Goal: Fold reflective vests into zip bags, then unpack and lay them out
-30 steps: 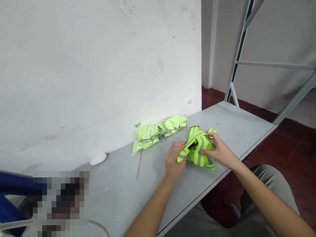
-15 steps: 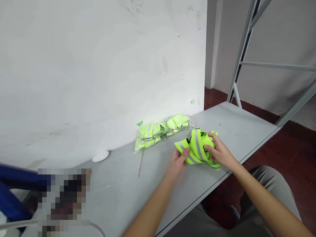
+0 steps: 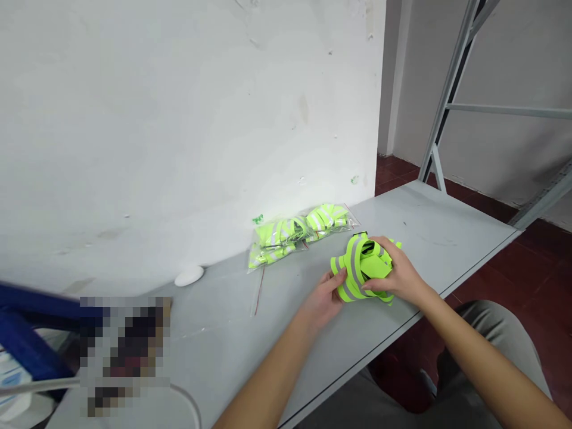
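Observation:
Between my two hands is a loosely coiled neon-yellow reflective strap (image 3: 356,268) with grey stripes and black fittings, held just over the grey tabletop. My left hand (image 3: 328,295) pinches its left side, thumb on top. From the right, my right hand (image 3: 400,274) wraps round the coil, with the thumb across its front. Behind the hands, against the wall, lie clear plastic bags (image 3: 282,233) packed with similar neon straps. A flat clear bag with a red seal line (image 3: 259,292) rests on the table left of my left hand.
The grey table (image 3: 429,238) runs along a white wall (image 3: 223,119). A white oval object (image 3: 189,276) sits by the wall. At the left are a blue frame (image 3: 31,339), a white cable (image 3: 192,399) and a pixelated patch. A metal frame (image 3: 451,95) rises at the far right end.
The strap is gathered into a more compact coil, its left end drawn in. My right thumb has moved across its front. The view has shifted slightly.

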`<state>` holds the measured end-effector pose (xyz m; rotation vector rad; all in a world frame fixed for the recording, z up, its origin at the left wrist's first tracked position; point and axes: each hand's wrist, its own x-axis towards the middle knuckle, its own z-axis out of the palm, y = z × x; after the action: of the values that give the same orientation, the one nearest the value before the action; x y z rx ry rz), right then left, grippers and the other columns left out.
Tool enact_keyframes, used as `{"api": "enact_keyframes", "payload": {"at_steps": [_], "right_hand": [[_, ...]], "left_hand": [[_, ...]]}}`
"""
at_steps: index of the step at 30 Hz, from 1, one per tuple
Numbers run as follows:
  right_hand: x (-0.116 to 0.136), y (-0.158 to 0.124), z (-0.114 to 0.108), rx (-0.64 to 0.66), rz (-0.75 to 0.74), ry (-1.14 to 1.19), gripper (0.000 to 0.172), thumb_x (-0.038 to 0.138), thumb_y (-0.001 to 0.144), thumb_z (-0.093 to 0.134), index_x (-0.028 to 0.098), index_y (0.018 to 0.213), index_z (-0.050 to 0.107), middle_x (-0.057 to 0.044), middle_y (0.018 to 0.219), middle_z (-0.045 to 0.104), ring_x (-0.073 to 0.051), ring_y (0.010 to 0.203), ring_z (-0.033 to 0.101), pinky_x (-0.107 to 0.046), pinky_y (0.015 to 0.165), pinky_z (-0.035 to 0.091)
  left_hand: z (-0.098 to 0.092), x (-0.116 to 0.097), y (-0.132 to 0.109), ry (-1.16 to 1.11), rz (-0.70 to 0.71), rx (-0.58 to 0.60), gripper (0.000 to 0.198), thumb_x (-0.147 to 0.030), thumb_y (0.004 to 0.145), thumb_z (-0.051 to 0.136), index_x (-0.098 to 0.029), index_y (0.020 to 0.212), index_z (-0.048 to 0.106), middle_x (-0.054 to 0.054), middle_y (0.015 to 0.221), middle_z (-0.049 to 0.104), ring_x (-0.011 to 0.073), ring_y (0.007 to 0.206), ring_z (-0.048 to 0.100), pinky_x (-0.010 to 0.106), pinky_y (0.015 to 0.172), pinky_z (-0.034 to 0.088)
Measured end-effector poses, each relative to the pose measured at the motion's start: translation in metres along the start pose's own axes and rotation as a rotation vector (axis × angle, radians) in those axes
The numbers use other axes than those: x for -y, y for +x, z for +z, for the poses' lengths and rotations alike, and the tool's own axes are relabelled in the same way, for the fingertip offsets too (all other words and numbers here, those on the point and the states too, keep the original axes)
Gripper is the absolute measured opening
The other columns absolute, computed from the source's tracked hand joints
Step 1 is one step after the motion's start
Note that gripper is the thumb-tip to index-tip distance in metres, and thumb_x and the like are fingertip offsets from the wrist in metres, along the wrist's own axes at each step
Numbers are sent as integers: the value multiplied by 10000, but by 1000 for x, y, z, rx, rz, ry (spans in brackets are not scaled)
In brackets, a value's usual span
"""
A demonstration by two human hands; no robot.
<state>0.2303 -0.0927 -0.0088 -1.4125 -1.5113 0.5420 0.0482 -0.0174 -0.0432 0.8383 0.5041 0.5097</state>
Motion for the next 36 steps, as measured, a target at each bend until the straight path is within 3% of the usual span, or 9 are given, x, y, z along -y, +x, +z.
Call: {"api": "enact_keyframes", "payload": {"at_steps": [4,9,14,18,21,25,28,32,36], "right_hand": [[6,1,5,42,76,163,654,347,696,760,248,1277,477,-71,1246,576,-271,1111,554,-405,947,434],[5,-3,13,-5,291,364,359,390,780,687,213,1078,590,-54,1035,678,-243,954,627,-382,841,500],[-1,-5,21,-1,392,469,557,409,736,729,237,1201,477,-68,1141,625,-237,1006,614,-399,875,499],[-9,-9,35,-367,360,184,813,443,644,800,257,1250,291,-100,1198,495,-239,1005,573,-411,831,500],[-11,-16,44,-543,129,-59,618,440,687,774,246,1108,367,-100,1127,468,-266,1068,518,-436,872,471],[-4,-23,46,-437,44,-216,366,434,793,686,224,1046,525,-135,1174,484,-308,1156,481,-482,960,418],[0,-21,41,-302,114,-59,292,425,830,639,225,1041,630,-111,1207,545,-292,1141,529,-434,966,435],[-4,-14,31,-55,178,153,232,407,843,614,225,965,692,-54,1090,656,-254,993,625,-367,863,491],[-13,-10,18,-13,129,-20,164,368,817,628,215,812,686,-33,831,694,-233,770,634,-340,713,485]], "left_hand": [[1,0,2,26,-28,-7,431,-481,753,736,-171,1043,664,129,1108,708,317,1074,646,437,917,518],[6,3,7,218,238,-227,620,-448,723,774,-234,1233,495,70,1152,679,244,1060,642,384,899,527],[13,2,8,321,376,-316,595,-475,709,763,-216,1167,486,74,1121,679,245,1036,648,377,870,536],[17,4,5,324,487,-431,516,-430,724,762,-215,1104,487,64,1093,678,234,1023,648,361,866,531],[21,7,0,356,532,-473,436,-407,730,760,-212,1010,488,24,925,686,212,901,665,330,782,538],[24,9,-3,345,549,-464,409,-383,728,765,-213,967,479,0,848,674,193,819,660,306,716,532],[23,9,-2,356,543,-466,399,-376,724,769,-210,962,494,5,858,683,196,839,660,305,726,530],[22,8,-2,211,482,-443,450,-397,724,769,-219,1061,530,43,1064,693,228,1010,654,347,848,529],[22,5,-3,0,332,-342,486,-417,763,740,-237,1172,549,72,1253,640,270,1144,609,402,921,519]]}}
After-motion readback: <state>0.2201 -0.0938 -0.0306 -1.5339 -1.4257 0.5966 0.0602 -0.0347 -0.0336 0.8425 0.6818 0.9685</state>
